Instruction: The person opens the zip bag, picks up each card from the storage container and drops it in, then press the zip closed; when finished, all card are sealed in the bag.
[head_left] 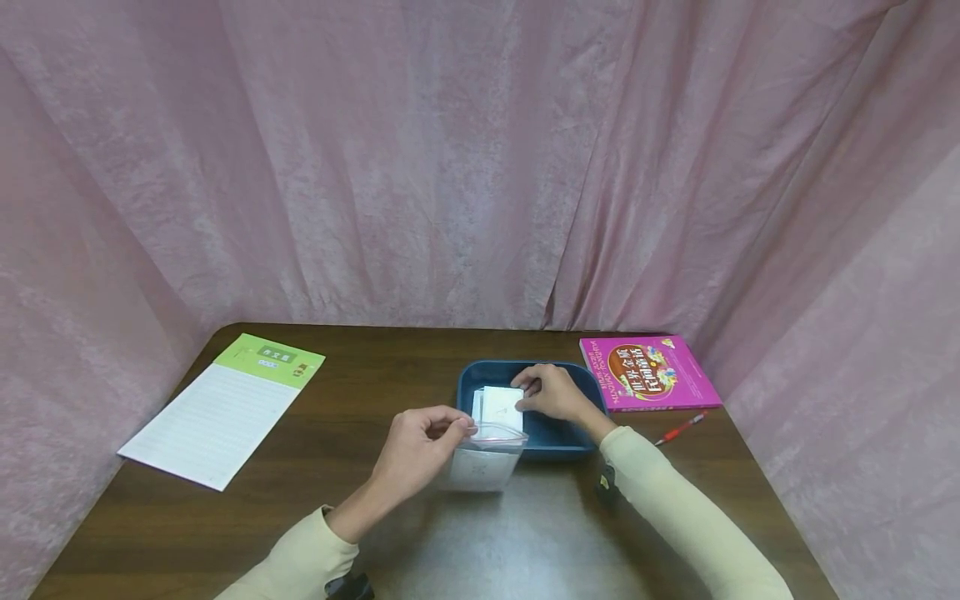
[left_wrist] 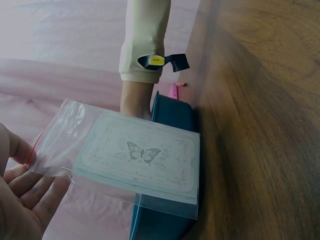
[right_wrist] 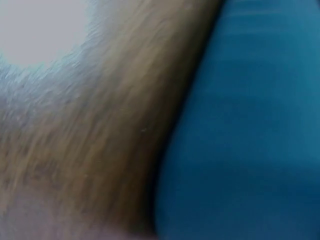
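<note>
My left hand (head_left: 420,446) pinches the top edge of a clear zip bag (head_left: 516,443) between thumb and fingers, above the table in front of a blue tray (head_left: 558,450). Inside the bag is a pale card (left_wrist: 135,155) with a butterfly print, plain in the left wrist view. My right hand (head_left: 553,393) reaches over the tray and pinches the right edge of a white card (head_left: 498,406) just behind the bag's mouth. Another white edge shows beside that card. The right wrist view is blurred, with only the tray's blue side and the table; the right hand is not visible there.
A magenta book (head_left: 652,372) lies right of the tray, with a red pen (head_left: 681,427) in front of it. A writing pad (head_left: 225,408) with a green header lies on the left of the wooden table (head_left: 352,367). Pink curtains (head_left: 420,167) surround the table.
</note>
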